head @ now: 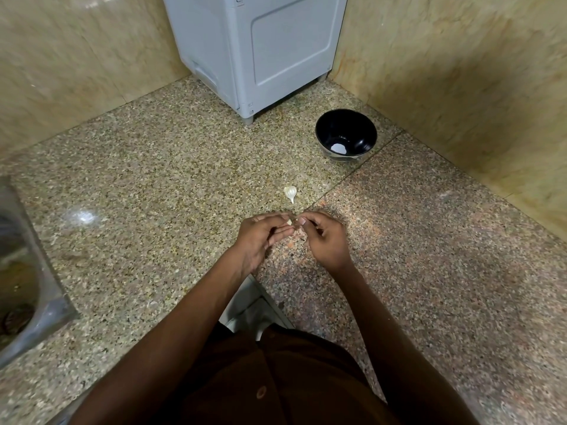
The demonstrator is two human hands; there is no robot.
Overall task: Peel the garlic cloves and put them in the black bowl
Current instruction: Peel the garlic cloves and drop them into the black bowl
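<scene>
A small pale garlic clove (289, 222) is pinched between the fingertips of my left hand (260, 237) and my right hand (325, 237), just above the speckled granite counter (153, 179). Both hands meet at the clove, most of which the fingers hide. A white garlic bulb (290, 193) lies on the counter a little beyond my hands. The black bowl (346, 134) stands farther back to the right, near the wall, with a bright reflection at its bottom.
A grey appliance (254, 50) stands in the back corner. A steel sink (18, 271) is set in the counter at the left edge. Beige stone walls (460, 87) close the counter at the back and right.
</scene>
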